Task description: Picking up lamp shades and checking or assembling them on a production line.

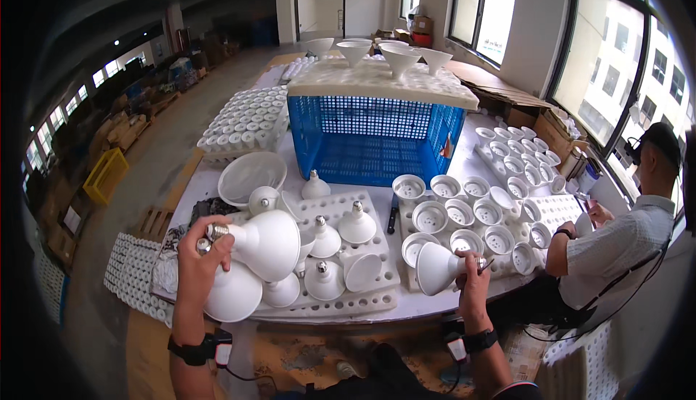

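Observation:
My left hand (201, 255) is closed around the metal screw bases of two white cone-shaped light bulbs, an upper bulb (270, 244) and a lower bulb (233, 293), their wide ends pointing right and down. Closed fingers of my right hand (475, 288) grip a third white bulb (433, 269) by its screw base, its wide end facing left. Between my hands lies a white foam tray (386, 275) with rows of holes. Several bulbs (357, 225) stand on it with screw bases up; a few lean over.
Past the tray stands a blue plastic crate (348, 161) on its side, topped by a foam board (319, 90) with white cones. Open white cups (430, 217) fill the table's right side, where a co-worker (616, 240) sits. More white parts (246, 121) stand at the left back.

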`<action>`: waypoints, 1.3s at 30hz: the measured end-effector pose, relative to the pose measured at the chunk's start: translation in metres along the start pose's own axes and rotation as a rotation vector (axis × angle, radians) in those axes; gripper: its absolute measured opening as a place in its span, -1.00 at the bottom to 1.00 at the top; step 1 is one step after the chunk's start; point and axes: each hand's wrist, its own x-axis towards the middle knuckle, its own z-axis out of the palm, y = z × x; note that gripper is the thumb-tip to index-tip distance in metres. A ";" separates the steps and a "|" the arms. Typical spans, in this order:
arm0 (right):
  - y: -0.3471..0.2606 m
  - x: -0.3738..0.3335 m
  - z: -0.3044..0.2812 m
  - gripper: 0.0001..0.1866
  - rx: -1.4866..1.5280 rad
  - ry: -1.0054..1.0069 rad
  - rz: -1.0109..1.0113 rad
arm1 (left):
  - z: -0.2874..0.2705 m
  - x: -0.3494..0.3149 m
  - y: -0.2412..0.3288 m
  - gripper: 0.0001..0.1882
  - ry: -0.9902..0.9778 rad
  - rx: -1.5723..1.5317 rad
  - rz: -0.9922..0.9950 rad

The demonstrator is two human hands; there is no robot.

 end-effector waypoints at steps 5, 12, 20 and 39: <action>-0.012 0.145 0.090 -0.78 0.001 -0.051 -0.109 | 0.073 0.154 -0.022 -0.76 -0.151 0.237 0.054; 0.094 0.310 0.213 -0.68 -0.323 -0.180 -0.079 | 0.180 0.281 -0.117 -0.69 -0.343 0.715 0.076; 0.200 0.358 0.251 -0.60 -0.599 -0.580 -0.051 | 0.222 0.323 -0.204 -0.58 -0.414 0.921 -0.005; 0.022 0.116 0.129 0.09 0.064 -0.849 0.117 | 0.233 0.165 -0.068 -0.17 -0.505 -0.590 -0.324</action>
